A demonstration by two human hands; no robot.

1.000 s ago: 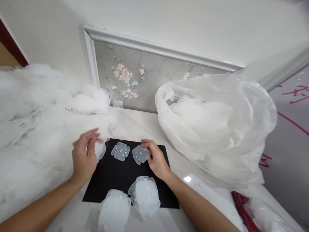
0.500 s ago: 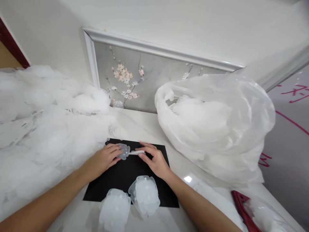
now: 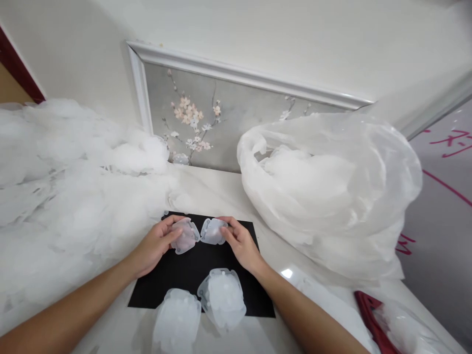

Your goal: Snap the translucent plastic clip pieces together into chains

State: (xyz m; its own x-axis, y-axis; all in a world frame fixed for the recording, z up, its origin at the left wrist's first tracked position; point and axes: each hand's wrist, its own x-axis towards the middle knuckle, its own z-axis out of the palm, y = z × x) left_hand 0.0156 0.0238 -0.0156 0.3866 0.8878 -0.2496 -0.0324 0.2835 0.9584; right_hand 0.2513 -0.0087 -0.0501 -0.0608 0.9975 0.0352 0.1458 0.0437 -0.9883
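My left hand [image 3: 158, 242] pinches a translucent, scallop-edged plastic piece [image 3: 186, 237] between thumb and fingers, tilted above the black mat [image 3: 184, 270]. A similar translucent plastic piece [image 3: 213, 232] is pinched in my right hand [image 3: 238, 239]. The two pieces come very close at their inner corners; whether they touch I cannot tell. Nearer to me are two stacks of the same sort of pieces: the left stack [image 3: 177, 319] lies mostly off the mat's front edge, and the right stack [image 3: 223, 297] overlaps that edge.
A large heap of white translucent pieces [image 3: 73, 196] covers the left side. At the right stands an open plastic bag [image 3: 368, 211] with more pieces inside. A red object [image 3: 372, 314] lies at the lower right. Behind the table [image 3: 210, 189] is a wall with a framed flower panel [image 3: 236, 118].
Both hands have turned over their grip. The piece at my left hand is lifted and tilted, and the one in my right hand, seen edge-on before, now shows its face.
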